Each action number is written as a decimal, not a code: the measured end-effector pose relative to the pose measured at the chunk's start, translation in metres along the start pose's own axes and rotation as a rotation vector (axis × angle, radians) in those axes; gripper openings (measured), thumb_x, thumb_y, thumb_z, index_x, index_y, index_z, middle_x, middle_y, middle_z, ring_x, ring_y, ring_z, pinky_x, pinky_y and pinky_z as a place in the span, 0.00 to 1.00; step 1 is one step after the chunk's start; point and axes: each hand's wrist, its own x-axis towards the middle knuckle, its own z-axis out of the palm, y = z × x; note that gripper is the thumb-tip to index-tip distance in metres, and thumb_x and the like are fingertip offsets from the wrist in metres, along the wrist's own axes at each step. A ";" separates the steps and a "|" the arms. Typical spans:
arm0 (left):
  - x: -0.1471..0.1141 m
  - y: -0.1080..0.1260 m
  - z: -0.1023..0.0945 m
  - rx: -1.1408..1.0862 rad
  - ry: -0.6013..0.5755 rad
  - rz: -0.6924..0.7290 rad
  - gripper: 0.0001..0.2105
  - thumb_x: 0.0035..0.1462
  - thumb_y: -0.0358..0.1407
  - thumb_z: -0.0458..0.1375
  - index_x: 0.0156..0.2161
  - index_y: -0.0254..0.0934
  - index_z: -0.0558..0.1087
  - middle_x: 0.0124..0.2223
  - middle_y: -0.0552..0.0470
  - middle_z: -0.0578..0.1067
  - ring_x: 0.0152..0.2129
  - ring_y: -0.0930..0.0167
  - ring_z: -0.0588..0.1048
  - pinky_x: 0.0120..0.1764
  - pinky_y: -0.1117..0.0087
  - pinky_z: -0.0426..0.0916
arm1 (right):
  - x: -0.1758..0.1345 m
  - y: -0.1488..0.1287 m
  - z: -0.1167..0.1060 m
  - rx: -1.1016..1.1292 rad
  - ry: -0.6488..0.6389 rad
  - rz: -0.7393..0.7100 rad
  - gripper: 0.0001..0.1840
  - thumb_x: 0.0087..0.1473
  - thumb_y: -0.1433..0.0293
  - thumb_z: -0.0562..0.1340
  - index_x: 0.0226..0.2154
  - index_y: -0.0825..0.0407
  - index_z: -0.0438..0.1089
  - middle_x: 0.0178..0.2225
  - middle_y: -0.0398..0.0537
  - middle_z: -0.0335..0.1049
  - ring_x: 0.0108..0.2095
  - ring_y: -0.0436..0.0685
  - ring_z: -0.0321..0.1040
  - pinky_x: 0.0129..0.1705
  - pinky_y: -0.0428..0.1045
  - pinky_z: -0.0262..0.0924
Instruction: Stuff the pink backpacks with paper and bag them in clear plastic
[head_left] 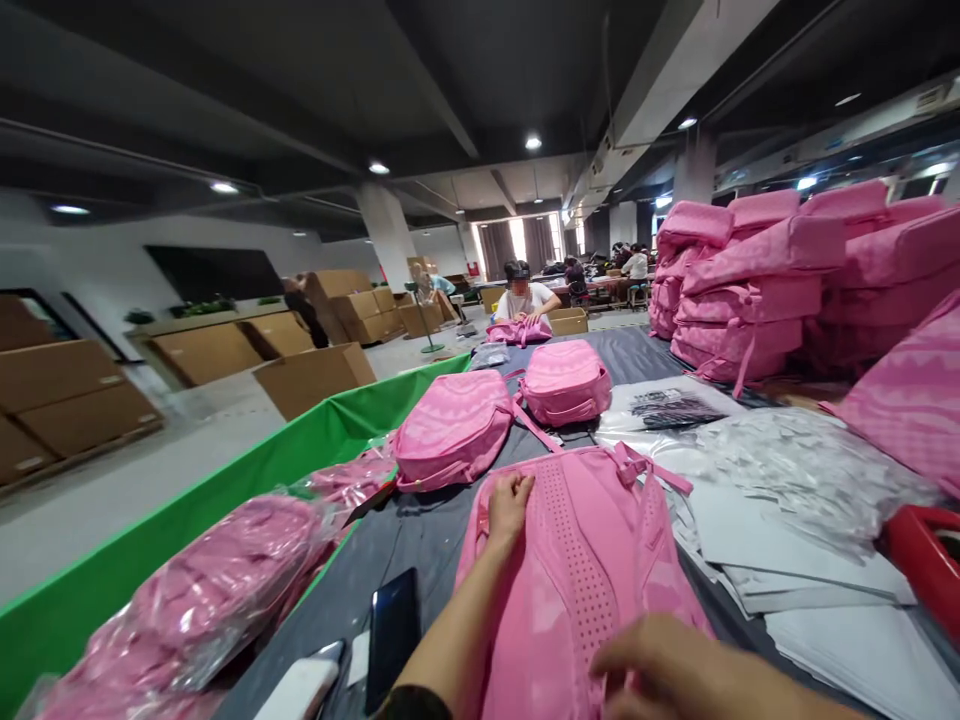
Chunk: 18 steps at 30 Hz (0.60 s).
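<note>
A pink backpack (540,570) lies on the dark-covered table right in front of me, its back panel and perforated strap facing up. My left hand (512,505) is on its upper left part, fingers curled in and closed on the fabric. Over the lower right of the same backpack, my right hand (664,660) is smeared by motion; whether it touches the bag cannot be made out. Just beyond lie two more pink backpacks, a larger one (454,430) at left and a smaller one (566,382) at right.
Plastic-wrapped pink backpacks (217,580) fill a green-walled bin (300,450) at left. Phones (394,625) lie near my left forearm. White paper sheets (787,545), clear plastic packets (810,460) and stacked pink backpacks (742,300) stand right. A co-worker (525,295) works at the far end.
</note>
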 end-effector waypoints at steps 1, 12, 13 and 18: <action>-0.002 0.000 0.003 0.053 -0.008 0.006 0.21 0.47 0.43 0.66 0.17 0.39 0.60 0.19 0.58 0.60 0.22 0.71 0.64 0.32 0.69 0.59 | -0.001 0.005 -0.027 -0.010 0.139 0.026 0.18 0.59 0.53 0.59 0.35 0.50 0.74 0.29 0.44 0.74 0.29 0.52 0.68 0.33 0.45 0.59; -0.007 0.038 0.085 0.458 -0.608 0.458 0.15 0.57 0.31 0.59 0.50 0.37 0.75 0.51 0.44 0.77 0.51 0.61 0.71 0.56 0.57 0.66 | 0.091 0.088 -0.149 0.043 0.811 0.338 0.33 0.56 0.41 0.45 0.22 0.50 0.63 0.21 0.48 0.65 0.23 0.55 0.62 0.29 0.50 0.57; -0.010 0.037 0.099 0.360 -0.673 0.466 0.15 0.56 0.31 0.58 0.49 0.37 0.76 0.49 0.44 0.78 0.49 0.61 0.72 0.55 0.58 0.67 | 0.091 0.082 -0.148 0.021 0.843 0.294 0.30 0.56 0.43 0.47 0.23 0.50 0.63 0.23 0.49 0.67 0.25 0.55 0.64 0.30 0.49 0.58; -0.031 0.027 0.122 0.036 -0.674 0.547 0.13 0.59 0.38 0.52 0.33 0.35 0.78 0.33 0.46 0.79 0.33 0.63 0.76 0.43 0.61 0.73 | 0.065 0.041 -0.121 -0.173 0.908 0.146 0.13 0.46 0.57 0.61 0.27 0.48 0.62 0.22 0.41 0.67 0.24 0.53 0.64 0.30 0.47 0.57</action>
